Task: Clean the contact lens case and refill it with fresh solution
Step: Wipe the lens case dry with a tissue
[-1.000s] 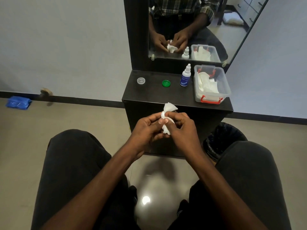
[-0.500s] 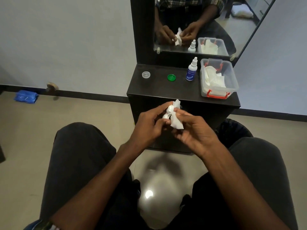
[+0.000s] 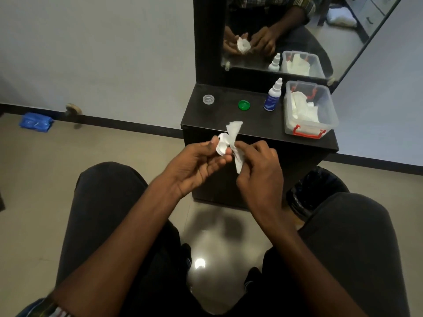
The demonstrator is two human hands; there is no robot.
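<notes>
Case now exposed in left hand, tissue pulled aside by right.

Left hand pinches the white case between thumb and fingers, held in the air in front of the worktop. A second ago both hands were bunched tight round it; now they have parted and the case shows. Right hand, fingers curled, grips the twisted tissue, one end touching the case, so wiping looks nearly done. On the worktop: clear cap, green cap, bottle, tissue box. Caps off, bottle untouched: refill not yet begun.
</notes>
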